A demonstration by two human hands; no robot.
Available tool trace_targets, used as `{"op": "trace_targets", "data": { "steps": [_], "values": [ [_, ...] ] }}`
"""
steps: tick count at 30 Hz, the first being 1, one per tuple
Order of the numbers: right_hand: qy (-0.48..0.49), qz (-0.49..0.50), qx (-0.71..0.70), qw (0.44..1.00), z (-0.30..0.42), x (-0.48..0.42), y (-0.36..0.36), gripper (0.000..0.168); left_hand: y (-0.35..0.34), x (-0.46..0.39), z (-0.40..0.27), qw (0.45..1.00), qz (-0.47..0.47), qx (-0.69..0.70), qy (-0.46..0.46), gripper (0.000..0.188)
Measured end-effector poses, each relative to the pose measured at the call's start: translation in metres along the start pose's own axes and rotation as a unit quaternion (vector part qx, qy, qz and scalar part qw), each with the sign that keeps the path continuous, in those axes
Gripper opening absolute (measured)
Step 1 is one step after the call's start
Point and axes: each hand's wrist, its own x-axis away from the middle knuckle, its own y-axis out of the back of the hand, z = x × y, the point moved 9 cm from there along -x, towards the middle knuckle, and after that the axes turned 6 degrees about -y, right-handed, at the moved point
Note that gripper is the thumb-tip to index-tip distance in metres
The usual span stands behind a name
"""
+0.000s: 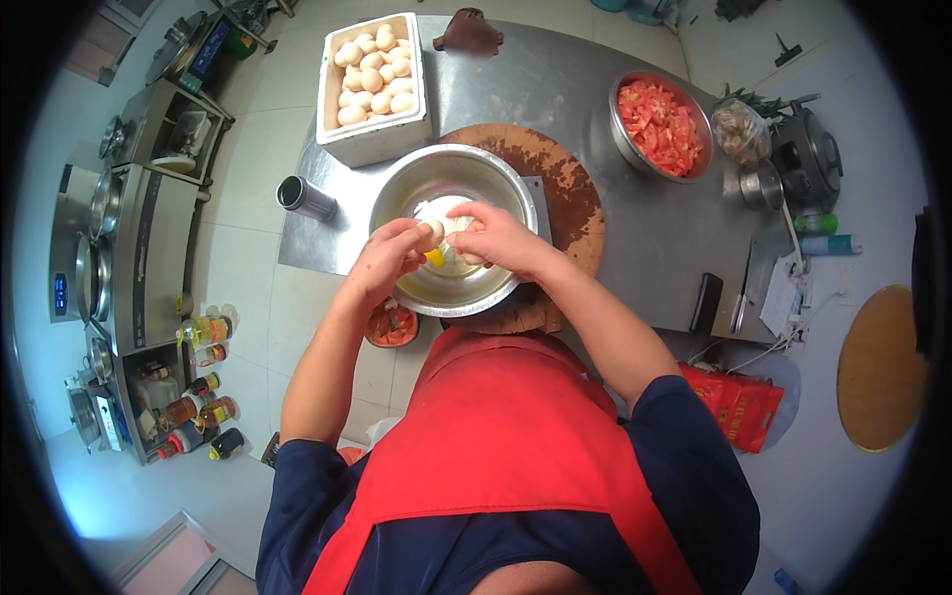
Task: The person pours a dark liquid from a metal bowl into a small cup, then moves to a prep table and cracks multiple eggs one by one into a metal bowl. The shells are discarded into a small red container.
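Note:
Both my hands are over a wide stainless steel bowl (506, 160) that rests partly on a round wooden chopping block (576, 178). My left hand (394, 253) grips a pale eggshell (431, 234) between thumb and fingers. Just below it shows a yellow egg yolk (435, 257). Close on its right, my right hand (494, 234) is curled around another pale egg or shell (474, 259), largely hidden by the fingers. Whitish matter, too unclear to name, shows in the bowl behind the hands. A white foam box (372, 141) full of whole eggs (372, 79) stands beyond the bowl at left.
On the steel table (476, 89), a dark cylindrical container (306, 199) stands left of the bowl, and a metal bowl of cut tomatoes (658, 128) stands at right. A container of red scraps (392, 325) sits below the table's near edge. A dark handle (705, 301) lies near the right edge.

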Motion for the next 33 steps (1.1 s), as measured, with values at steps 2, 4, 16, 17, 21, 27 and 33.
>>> {"op": "trace_targets", "data": {
  "steps": [2, 4, 16, 17, 21, 27, 33],
  "values": [
    [0.061, -0.002, 0.081, 0.995, 0.013, -0.004, -0.002, 0.058, -0.005, 0.0, -0.002, 0.999, 0.026, -0.023, 0.015, 0.042],
    [0.067, 0.008, 0.12, 0.99, 0.02, -0.006, -0.003, 0.053, -0.01, 0.004, -0.01, 1.0, 0.014, -0.023, -0.006, 0.042],
    [0.104, -0.02, 0.171, 0.98, 0.011, -0.007, -0.007, 0.046, -0.007, 0.006, -0.012, 0.958, 0.016, -0.261, -0.12, 0.055],
    [0.104, -0.012, 0.172, 0.979, 0.014, -0.005, -0.01, 0.046, -0.005, 0.006, -0.011, 0.954, 0.01, -0.272, -0.128, 0.055],
    [0.138, -0.024, 0.187, 0.972, 0.018, -0.003, -0.01, 0.045, -0.009, 0.013, -0.025, 0.937, 0.011, -0.323, -0.13, 0.052],
    [0.275, -0.121, 0.382, 0.874, 0.04, 0.013, -0.007, 0.039, -0.013, 0.023, -0.047, 0.853, 0.008, -0.424, -0.303, 0.044],
    [0.346, -0.198, 0.477, 0.783, 0.063, 0.033, -0.008, 0.04, -0.03, 0.046, -0.077, 0.72, -0.052, -0.538, -0.434, 0.046]
  ]
}}
